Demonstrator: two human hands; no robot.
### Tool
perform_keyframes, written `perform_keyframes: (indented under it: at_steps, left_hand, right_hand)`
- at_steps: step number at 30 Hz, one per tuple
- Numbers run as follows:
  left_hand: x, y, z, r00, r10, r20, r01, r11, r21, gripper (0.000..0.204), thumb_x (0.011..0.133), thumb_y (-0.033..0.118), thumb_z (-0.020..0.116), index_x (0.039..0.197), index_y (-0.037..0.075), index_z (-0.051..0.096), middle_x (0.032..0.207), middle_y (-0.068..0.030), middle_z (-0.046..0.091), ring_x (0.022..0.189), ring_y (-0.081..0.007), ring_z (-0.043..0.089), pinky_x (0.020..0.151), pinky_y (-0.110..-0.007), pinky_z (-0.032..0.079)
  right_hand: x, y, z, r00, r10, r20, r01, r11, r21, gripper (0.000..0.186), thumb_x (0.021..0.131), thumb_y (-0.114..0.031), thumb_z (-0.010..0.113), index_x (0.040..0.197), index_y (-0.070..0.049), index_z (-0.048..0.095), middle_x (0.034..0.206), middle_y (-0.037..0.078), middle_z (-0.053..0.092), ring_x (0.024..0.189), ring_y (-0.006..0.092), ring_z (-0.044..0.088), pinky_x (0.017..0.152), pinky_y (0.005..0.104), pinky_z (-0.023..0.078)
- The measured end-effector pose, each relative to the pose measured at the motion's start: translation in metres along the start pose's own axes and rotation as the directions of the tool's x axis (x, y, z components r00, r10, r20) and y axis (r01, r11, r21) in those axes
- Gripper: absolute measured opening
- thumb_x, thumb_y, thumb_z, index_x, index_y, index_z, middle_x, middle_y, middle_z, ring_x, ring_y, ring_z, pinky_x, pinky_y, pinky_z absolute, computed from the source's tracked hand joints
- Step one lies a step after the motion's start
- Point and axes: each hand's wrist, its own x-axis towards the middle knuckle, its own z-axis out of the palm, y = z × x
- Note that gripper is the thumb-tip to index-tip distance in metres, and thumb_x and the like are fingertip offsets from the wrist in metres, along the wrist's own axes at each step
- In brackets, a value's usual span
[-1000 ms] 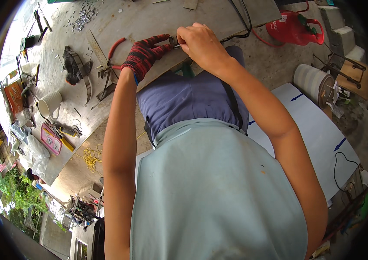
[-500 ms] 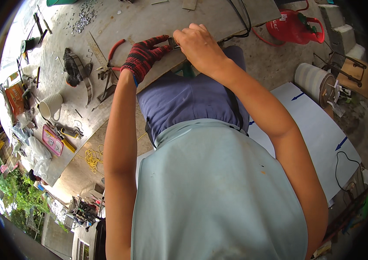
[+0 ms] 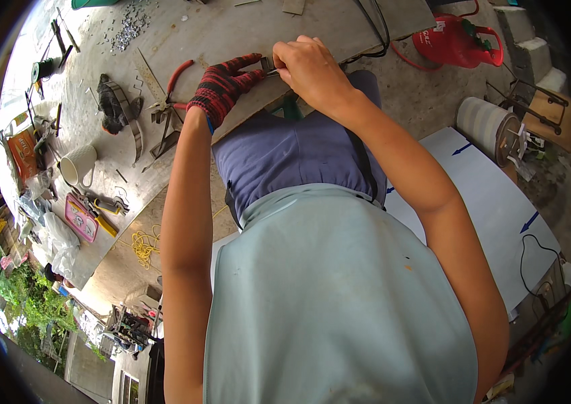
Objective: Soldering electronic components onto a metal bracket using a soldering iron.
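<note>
Watching remotely, I find the small metal piece [image 3: 267,64] between my hands over the bench [image 3: 245,34], to the right of the red-handled tool [image 3: 173,79]; I judge it light, stiff and possibly slick, best pinched by its edges. My gloved left hand [image 3: 225,84], just right of that tool, has thumb and forefinger closed on it, while my bare right hand [image 3: 309,64], farther right, curls against it, its grip hidden, so I cannot tell whether it clamps. Both forearms reach forward, the right one angled toward the tool.
</note>
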Motion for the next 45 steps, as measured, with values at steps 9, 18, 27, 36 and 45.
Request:
perform_keyframes:
  at_steps: [9, 18, 27, 36, 45]
  left_hand:
    - [0.0019, -0.0036, -0.0007, 1.0, -0.016, 0.0, 0.016, 1.0, -0.004, 0.05, 0.091, 0.024, 0.079, 0.139, 0.014, 0.068, 0.098, -0.0042, 0.077, 0.084, -0.0074, 0.061, 0.081, -0.026, 0.051]
    - [0.0008, -0.002, -0.0013, 1.0, -0.005, 0.015, 0.006, 1.0, -0.019, 0.05, 0.092, 0.024, 0.078, 0.139, 0.013, 0.067, 0.097, -0.0034, 0.077, 0.085, -0.007, 0.062, 0.082, -0.026, 0.051]
    - [0.0008, -0.0013, -0.001, 1.0, -0.011, 0.011, 0.012, 1.0, -0.02, 0.051, 0.092, 0.021, 0.079, 0.14, 0.012, 0.067, 0.093, -0.0014, 0.074, 0.083, -0.0081, 0.061, 0.08, -0.025, 0.052]
    - [0.0007, -0.0033, -0.0019, 1.0, -0.008, 0.02, 0.008, 1.0, -0.024, 0.049, 0.092, 0.023, 0.079, 0.139, 0.013, 0.067, 0.095, -0.0024, 0.075, 0.085, -0.0081, 0.062, 0.08, -0.026, 0.052]
    - [0.0062, -0.0058, -0.0016, 1.0, -0.019, 0.01, 0.019, 1.0, 0.004, 0.05, 0.091, 0.026, 0.079, 0.139, 0.015, 0.068, 0.096, -0.0023, 0.077, 0.083, -0.0076, 0.061, 0.079, -0.026, 0.052]
  right_hand:
    - [-0.0017, 0.0016, 0.0001, 0.999, -0.029, -0.018, 0.029, 0.999, -0.023, 0.006, 0.084, -0.001, 0.066, 0.084, -0.006, 0.063, 0.08, 0.011, 0.07, 0.086, 0.0318, 0.064, 0.086, 0.0434, 0.047]
    - [-0.0025, -0.0001, 0.0029, 0.996, -0.084, -0.018, 0.081, 0.987, -0.139, 0.005, 0.084, -0.001, 0.06, 0.085, -0.005, 0.062, 0.08, 0.011, 0.068, 0.087, 0.0302, 0.063, 0.085, 0.0414, 0.045]
    - [-0.0033, 0.0004, 0.0049, 0.999, -0.047, -0.021, 0.045, 0.994, -0.097, 0.005, 0.085, -0.002, 0.058, 0.084, -0.006, 0.062, 0.08, 0.011, 0.068, 0.087, 0.0305, 0.063, 0.085, 0.0412, 0.045]
    - [-0.0043, -0.0029, 0.0053, 0.998, -0.048, -0.036, 0.041, 0.986, -0.161, 0.006, 0.085, -0.002, 0.058, 0.084, -0.007, 0.062, 0.08, 0.01, 0.068, 0.087, 0.0291, 0.063, 0.085, 0.0412, 0.045]
    - [-0.0036, 0.0006, 0.0062, 0.999, 0.021, -0.029, -0.022, 0.998, -0.063, 0.006, 0.083, -0.002, 0.065, 0.083, -0.007, 0.063, 0.079, 0.01, 0.068, 0.086, 0.0305, 0.063, 0.086, 0.0422, 0.045]
